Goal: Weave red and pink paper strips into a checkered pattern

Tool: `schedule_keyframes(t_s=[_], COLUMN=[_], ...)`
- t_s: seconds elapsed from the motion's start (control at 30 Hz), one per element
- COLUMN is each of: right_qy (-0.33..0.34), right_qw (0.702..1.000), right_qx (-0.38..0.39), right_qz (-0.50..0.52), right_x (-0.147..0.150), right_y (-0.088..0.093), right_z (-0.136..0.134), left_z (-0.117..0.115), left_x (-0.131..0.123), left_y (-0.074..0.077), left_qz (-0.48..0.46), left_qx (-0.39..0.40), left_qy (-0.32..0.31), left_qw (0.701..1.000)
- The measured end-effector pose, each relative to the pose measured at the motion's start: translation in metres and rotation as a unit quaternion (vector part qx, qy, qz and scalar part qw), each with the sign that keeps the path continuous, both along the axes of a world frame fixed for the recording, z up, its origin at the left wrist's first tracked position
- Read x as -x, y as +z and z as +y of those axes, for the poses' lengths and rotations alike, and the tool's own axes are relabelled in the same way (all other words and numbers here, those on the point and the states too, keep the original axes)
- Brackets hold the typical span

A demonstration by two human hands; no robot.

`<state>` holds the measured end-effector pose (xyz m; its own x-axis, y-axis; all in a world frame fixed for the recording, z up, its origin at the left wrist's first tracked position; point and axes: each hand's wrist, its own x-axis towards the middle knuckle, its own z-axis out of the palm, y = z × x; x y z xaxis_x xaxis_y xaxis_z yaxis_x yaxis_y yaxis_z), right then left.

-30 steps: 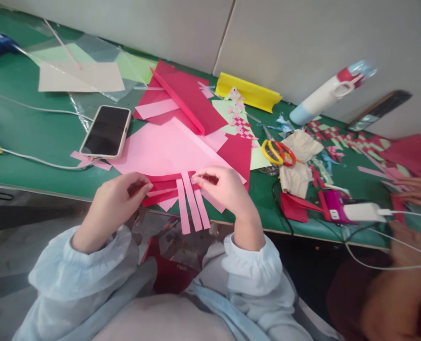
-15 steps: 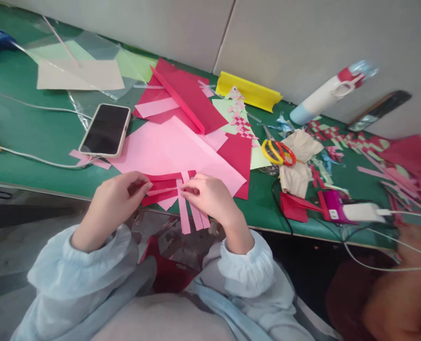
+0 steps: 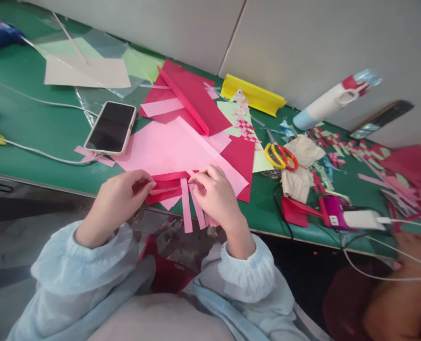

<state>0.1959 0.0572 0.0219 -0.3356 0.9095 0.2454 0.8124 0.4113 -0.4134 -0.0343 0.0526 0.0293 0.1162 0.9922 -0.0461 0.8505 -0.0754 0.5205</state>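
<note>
Near the table's front edge, red paper strips (image 3: 166, 184) run sideways, crossed by pink paper strips (image 3: 187, 208) that hang over the edge. My left hand (image 3: 125, 196) pinches the left ends of the red strips between thumb and fingers. At the crossing, my right hand (image 3: 214, 192) is closed on a pink strip, its fingertips partly hiding the spot. Beneath the strips lies a large pink paper sheet (image 3: 153, 147), with a dark red sheet (image 3: 241, 161) under its right side.
A phone (image 3: 111, 128) lies left of the paper. To the right are scissors (image 3: 280, 156), a beige cloth-like piece (image 3: 297, 182), a purple power adapter (image 3: 333, 212) with cables and a white bottle (image 3: 333, 102). Another person's arm (image 3: 409, 274) is at far right.
My right hand has shifted slightly right and up along the strips, and its fingers now cover more of the pink ones. My left hand keeps its pinch. The view has moved slightly.
</note>
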Motion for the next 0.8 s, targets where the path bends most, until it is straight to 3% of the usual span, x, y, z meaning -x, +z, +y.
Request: schedule_keyframes(t_s=[0.43, 0.8], right_qy=[0.008, 0.025], right_qw=[0.975, 0.966], right_qx=[-0.072, -0.042], right_qz=[-0.209, -0.254], right_x=[0.011, 0.012], right_y=[0.0, 0.007], right_z=[-0.003, 0.003], left_z=[0.0, 0.001], left_x=[0.0, -0.004], left_y=[-0.002, 0.001], left_qz=[0.0, -0.011], left_qx=[-0.011, 0.004], left_qy=[-0.012, -0.012], left_qw=[1.0, 1.0])
